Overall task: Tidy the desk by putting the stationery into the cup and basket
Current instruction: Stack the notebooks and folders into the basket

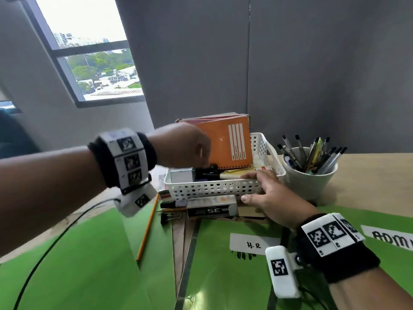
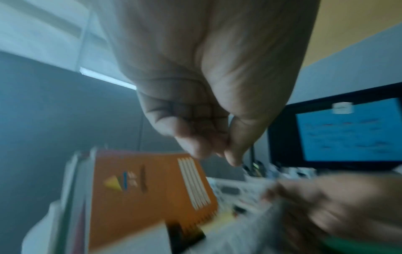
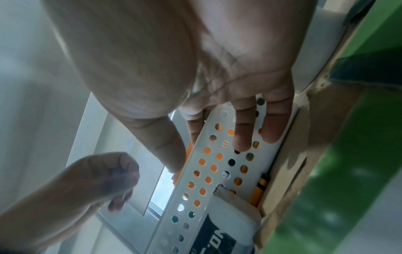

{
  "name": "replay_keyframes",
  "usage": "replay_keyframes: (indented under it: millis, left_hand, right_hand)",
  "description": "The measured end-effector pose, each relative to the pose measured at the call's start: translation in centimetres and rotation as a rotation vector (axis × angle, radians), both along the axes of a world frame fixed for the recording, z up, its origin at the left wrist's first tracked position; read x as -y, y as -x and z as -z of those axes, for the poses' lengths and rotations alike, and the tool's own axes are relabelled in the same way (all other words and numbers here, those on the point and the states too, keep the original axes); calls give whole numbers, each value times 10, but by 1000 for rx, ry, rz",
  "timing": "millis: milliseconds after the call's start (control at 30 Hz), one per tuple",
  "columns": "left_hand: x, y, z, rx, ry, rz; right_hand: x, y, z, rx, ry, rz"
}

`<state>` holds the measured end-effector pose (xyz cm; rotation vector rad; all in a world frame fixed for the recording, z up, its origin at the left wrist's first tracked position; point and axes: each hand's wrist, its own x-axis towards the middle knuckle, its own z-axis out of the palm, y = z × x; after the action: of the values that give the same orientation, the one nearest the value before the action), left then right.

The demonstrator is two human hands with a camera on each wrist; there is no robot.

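Observation:
A white perforated basket (image 1: 223, 186) holds an upright orange notebook (image 1: 230, 144), a black marker (image 1: 207, 173) and a pale box (image 1: 181, 175). My right hand (image 1: 257, 189) grips the basket's front wall (image 3: 217, 187), its thumb over the rim and its fingers (image 3: 241, 134) flat on the outside. My left hand (image 1: 190, 148) hovers over the basket's left half with curled fingers (image 2: 202, 147) meeting the thumb; nothing shows in it. A white cup (image 1: 310, 175) full of pens stands right of the basket. A staple box (image 1: 210, 210), a pencil (image 1: 147, 229), a binder clip (image 1: 167, 218) and a dark pen (image 1: 172, 203) lie in front.
Green folders (image 1: 89, 265) with paper labels (image 1: 254, 243) cover the near desk. A black cable (image 1: 55, 238) crosses the left side. Grey partition walls stand close behind the basket. A lit monitor (image 2: 348, 134) shows in the left wrist view.

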<state>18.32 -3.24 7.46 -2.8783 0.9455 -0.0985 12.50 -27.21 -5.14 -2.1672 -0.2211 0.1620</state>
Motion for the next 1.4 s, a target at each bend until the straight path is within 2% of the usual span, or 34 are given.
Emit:
replay_keyframes:
  millis: [100,167,300,400,500,667,767,867,1000,1067,1233,1300,1400]
  left_hand:
    - [5,27,42,-169,-157,41]
    - [11,36,68,-183,-251,62]
    - [15,45,95,-85,-224,76]
    - [14,48,107,-122,-203,50]
    - [14,45,85,-146,-251,38]
    - [15,11,0,-247,105,-79]
    - [29,-15,-20,-267,288,-147]
    - [47,-36,-14,-287,198,-132]
    - [64,-48,21,-485,-68,-93]
    - [70,-45,37,-461,-247,-26]
    - [72,-44,45,-351,-332,74]
    - [68,-38,44,-292,-320,69]
    - [57,-16,34,-81,-165,46]
  right_hand:
    - [2,0,-1,-33,-44,-8]
    - [2,1,-3,-64,-83,-10]
    - [3,1,-4,-79,-118,-9]
    - [4,1,-3,-71,-130,-8]
    - [3,0,-2,-83,-146,-9]
    - [4,-5,-1,-144,-162,30]
    - [2,-4,-2,-146,-130,28]
    - [2,-1,-3,-122,-103,34]
    - [3,0,-5,-130,-143,44]
    - [2,0,-6,-148,-165,38]
    - [1,1,-7,-170,-186,37]
    - [0,1,-7,-162,-185,40]
    - [0,1,-7,-167,-177,41]
